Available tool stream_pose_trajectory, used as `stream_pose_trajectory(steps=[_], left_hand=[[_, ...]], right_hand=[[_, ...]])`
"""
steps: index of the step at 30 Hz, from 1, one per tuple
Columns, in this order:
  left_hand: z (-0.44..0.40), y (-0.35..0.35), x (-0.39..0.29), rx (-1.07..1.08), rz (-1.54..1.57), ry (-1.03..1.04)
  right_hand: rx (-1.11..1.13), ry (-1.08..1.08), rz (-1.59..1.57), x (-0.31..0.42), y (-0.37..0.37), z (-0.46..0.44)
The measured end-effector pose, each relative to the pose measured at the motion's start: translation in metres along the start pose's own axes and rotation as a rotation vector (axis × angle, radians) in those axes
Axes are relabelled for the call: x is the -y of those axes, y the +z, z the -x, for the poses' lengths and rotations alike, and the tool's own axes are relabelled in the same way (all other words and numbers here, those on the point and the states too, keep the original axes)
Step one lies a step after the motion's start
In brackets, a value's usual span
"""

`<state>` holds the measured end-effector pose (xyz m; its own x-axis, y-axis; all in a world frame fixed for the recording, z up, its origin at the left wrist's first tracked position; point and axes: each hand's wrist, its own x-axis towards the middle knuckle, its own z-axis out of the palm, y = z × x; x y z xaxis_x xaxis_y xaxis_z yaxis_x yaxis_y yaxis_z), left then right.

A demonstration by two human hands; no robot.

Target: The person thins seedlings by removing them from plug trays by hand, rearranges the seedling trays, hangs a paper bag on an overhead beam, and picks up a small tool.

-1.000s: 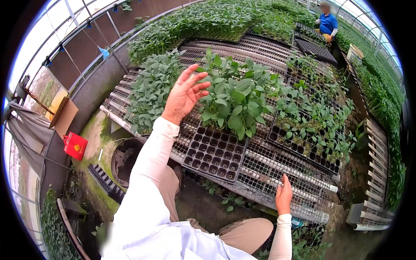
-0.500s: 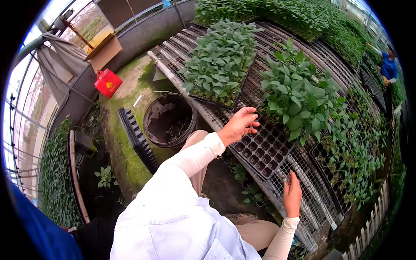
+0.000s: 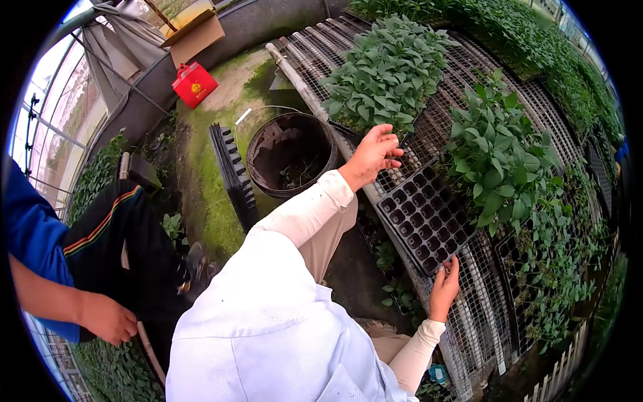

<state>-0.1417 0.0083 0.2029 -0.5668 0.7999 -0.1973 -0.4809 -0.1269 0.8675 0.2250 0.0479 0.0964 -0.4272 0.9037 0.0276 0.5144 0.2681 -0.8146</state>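
The person's left arm point(image 3: 291, 218) is slanting toward two o'clock. The left hand point(image 3: 370, 159), near one o'clock, is curving its fingers loosely, slightly apart, tips pointing between two and three o'clock. At four o'clock, the right hand point(image 3: 443, 295) is pointing its fingers toward one o'clock, thumb close alongside; the right forearm point(image 3: 416, 350) is slanting likewise.

Pipe-and-mesh bench point(image 3: 325, 53) | at one end: dense green seedlings point(image 3: 388, 74), trayed, close to front edge | mid-bench, front: one black cell tray point(image 3: 425, 218), bushy plants point(image 3: 501, 151) crowding its back side | toward other end: sparse seedlings point(image 3: 559, 261), trayed | Floor point(image 3: 197, 144), mossy in places: one round dark bucket point(image 3: 266, 149), upright; black trays point(image 3: 233, 177), tilted on edge; one red bag point(image 3: 195, 85)
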Motion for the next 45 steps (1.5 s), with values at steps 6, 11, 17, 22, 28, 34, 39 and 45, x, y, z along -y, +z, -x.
stream_pose_trajectory(steps=[6,11,17,22,28,34,39,45], left_hand=[[0.018,-0.063,-0.033,-0.178,-0.643,0.383],[0.075,-0.147,-0.109,-0.571,-1.789,0.634],[0.117,-0.242,-0.152,-1.131,-1.606,-0.135],[0.128,-0.316,-0.122,-1.015,-1.177,-0.183],[0.146,-0.322,-0.114,-0.976,-0.893,-0.138],[0.187,-0.402,-0.134,-0.849,-0.732,-0.107],[0.268,-0.449,-0.149,-0.982,-0.657,-0.037],[0.350,-0.464,-0.153,-1.079,-0.568,0.076]], right_hand=[[0.009,0.053,-0.111,-0.014,0.010,-0.003],[0.007,0.057,-0.126,-0.008,0.013,-0.011],[-0.039,0.000,-0.114,-0.001,0.014,-0.019],[-0.015,0.002,-0.084,0.012,0.018,-0.019],[0.036,-0.010,-0.099,0.014,0.033,-0.022],[0.076,-0.061,-0.089,0.027,0.047,-0.025],[0.065,-0.061,-0.111,0.018,0.061,-0.022],[0.037,0.070,-0.269,0.033,0.077,0.013]])
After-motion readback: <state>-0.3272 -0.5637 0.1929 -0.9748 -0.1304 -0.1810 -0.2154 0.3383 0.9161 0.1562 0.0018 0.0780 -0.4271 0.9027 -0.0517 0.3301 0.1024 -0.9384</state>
